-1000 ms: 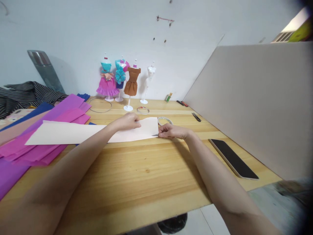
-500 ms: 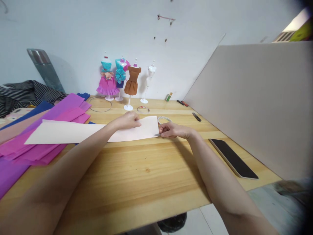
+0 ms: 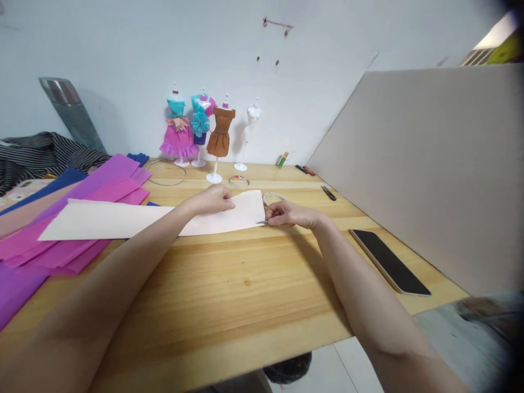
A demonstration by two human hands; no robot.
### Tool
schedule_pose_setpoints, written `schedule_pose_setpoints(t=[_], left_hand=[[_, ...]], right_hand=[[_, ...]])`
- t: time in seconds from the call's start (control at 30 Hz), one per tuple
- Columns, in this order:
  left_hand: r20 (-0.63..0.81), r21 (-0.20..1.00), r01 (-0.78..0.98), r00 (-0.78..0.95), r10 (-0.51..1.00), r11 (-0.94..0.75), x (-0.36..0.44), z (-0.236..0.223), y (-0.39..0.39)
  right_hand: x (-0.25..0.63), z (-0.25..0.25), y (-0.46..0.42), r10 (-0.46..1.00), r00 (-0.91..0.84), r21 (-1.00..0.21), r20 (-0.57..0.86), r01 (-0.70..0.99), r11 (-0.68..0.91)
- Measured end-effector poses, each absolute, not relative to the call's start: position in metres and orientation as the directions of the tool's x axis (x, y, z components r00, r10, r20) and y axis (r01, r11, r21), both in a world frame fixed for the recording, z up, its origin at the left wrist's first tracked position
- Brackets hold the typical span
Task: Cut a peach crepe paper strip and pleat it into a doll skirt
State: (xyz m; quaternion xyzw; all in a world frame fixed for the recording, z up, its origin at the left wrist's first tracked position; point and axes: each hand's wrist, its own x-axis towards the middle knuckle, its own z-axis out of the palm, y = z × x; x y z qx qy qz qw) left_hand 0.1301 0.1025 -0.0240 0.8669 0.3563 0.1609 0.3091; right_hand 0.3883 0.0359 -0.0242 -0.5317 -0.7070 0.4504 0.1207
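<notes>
A long pale pink strip of paper (image 3: 221,221) lies across the table, its left end resting on a pile of coloured sheets. My left hand (image 3: 213,199) is closed at the strip's far edge, near its right end, thumb on the paper. At the strip's right edge my right hand (image 3: 284,214) is closed around small scissors (image 3: 261,222). Their thin metal tips point left over the near right corner; the handles are mostly hidden by my fingers. Just behind this hand lies a pale ring (image 3: 274,196).
Several dress forms stand along the wall, including one in a brown dress (image 3: 221,134) and a bare white one (image 3: 252,114). Crepe paper sheets (image 3: 94,191) spread at left. A phone (image 3: 388,262) and a craft knife (image 3: 328,192) lie at right, beside a grey panel (image 3: 429,164).
The whole view has shifted slightly, so everything sits a little higher in the picture. Both hands keep nearly the same places on the strip.
</notes>
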Motion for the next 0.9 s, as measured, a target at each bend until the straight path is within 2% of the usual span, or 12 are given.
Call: schedule_pose_setpoints(t=[0.23,0.9], left_hand=[[0.050,0.658,0.518,0.694,0.718,-0.547,0.130,-0.025,0.103],[0.081,0.643,0.491,0.719,0.690,-0.587,0.130,-0.027,0.105]], right_hand=[[0.381,-0.028,0.037,0.875,-0.379,-0.760,-0.300,0.649,0.020],[0.379,-0.035,0.042,0.864,-0.451,-0.796,-0.224,0.596,0.104]])
